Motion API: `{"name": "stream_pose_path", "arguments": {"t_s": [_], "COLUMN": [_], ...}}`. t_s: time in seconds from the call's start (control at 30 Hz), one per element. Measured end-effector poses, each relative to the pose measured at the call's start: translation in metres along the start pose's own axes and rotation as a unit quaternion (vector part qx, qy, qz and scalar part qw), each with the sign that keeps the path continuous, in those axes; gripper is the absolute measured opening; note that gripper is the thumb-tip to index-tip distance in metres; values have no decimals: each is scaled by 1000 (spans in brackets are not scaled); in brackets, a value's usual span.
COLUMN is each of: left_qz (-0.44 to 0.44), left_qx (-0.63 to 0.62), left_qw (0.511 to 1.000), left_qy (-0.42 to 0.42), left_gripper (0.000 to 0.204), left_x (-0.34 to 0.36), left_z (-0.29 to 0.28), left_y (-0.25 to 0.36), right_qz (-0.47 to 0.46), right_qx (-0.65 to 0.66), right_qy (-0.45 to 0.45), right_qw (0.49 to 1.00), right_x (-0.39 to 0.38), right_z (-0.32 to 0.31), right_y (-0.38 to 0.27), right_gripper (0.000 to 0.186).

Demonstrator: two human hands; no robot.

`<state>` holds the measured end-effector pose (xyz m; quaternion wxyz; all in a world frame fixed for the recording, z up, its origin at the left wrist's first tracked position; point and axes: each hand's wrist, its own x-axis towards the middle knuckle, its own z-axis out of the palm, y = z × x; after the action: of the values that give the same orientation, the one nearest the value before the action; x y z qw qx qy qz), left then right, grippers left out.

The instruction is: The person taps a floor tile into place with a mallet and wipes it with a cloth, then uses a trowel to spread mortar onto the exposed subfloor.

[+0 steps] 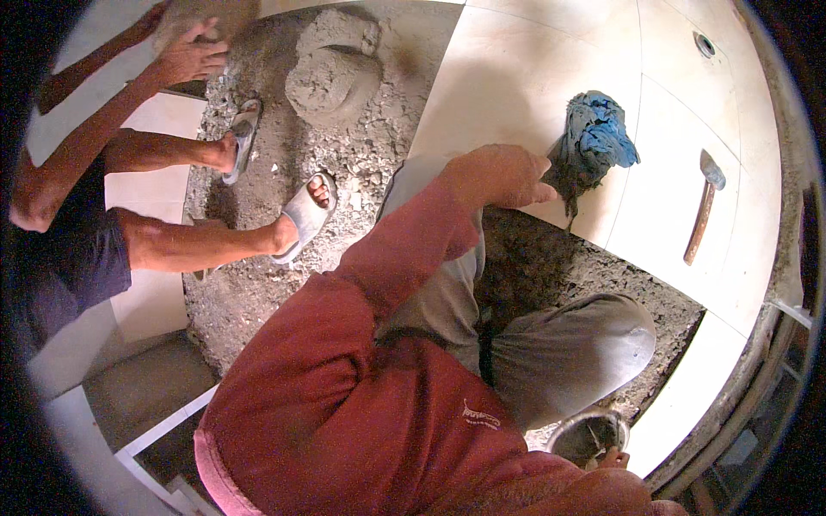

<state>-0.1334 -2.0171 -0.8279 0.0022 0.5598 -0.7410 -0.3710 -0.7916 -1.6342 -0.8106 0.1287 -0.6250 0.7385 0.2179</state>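
Note:
My left hand (pixel 509 176) reaches out over the edge of the pale floor tiles, its thumb and fingers apart with nothing visible between them. Just beyond the fingertips lies a crumpled blue rag (pixel 600 129), grey with mortar and dark on its near side. My right hand (pixel 607 492) is low at the bottom edge, next to a bucket (pixel 592 423) that has something stick-like in it. Most of its fingers are hidden, so I cannot tell whether it grips anything. A hammer (pixel 705 206) with a wooden handle lies on the tiles at the right.
At the left, a person in sandals sits with a hand (pixel 191 53) raised. Between us spreads rough mortar bedding (pixel 258 301), with a mound of wet mortar (pixel 334 79) at the far side. A round drain hole (pixel 705 45) opens in the tiles at far right.

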Motion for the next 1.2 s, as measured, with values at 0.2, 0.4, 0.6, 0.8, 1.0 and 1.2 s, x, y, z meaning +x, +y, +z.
{"name": "stream_pose_path", "arguments": {"t_s": [0.2, 0.4, 0.6, 0.8, 1.0, 1.2], "left_qz": [-9, -42, 5, 2, -12, -23], "left_qx": [-7, 16, 12, -115, -32, -56], "left_qw": [1000, 999, 998, 993, 999, 998], "left_qy": [-5, 0, 62, 23, 32, 36], "left_gripper": [68, 69, 60, 68, 62, 61], "left_x": [-19, -55, -52, -78, -84, -98], "left_z": [-6, -18, -27, -41, -35, -41], "left_y": [-19, -41, -31, -15, -18, -23], "right_qz": [68, 116, 92, 71, 178, 148], "right_qx": [196, 326, 308, 113, 120, 144], "right_qy": [132, 106, 52, 33, -56, -92], "right_qw": [969, 932, 945, 991, 975, 974], "right_x": [37, 63, 92, 76, 41, 43], "right_z": [-82, -136, -115, -93, -21, -46], "right_y": [-117, -222, -215, -170, -156, -189], "right_gripper": [28, 25, 30, 32, 49, 49]}}
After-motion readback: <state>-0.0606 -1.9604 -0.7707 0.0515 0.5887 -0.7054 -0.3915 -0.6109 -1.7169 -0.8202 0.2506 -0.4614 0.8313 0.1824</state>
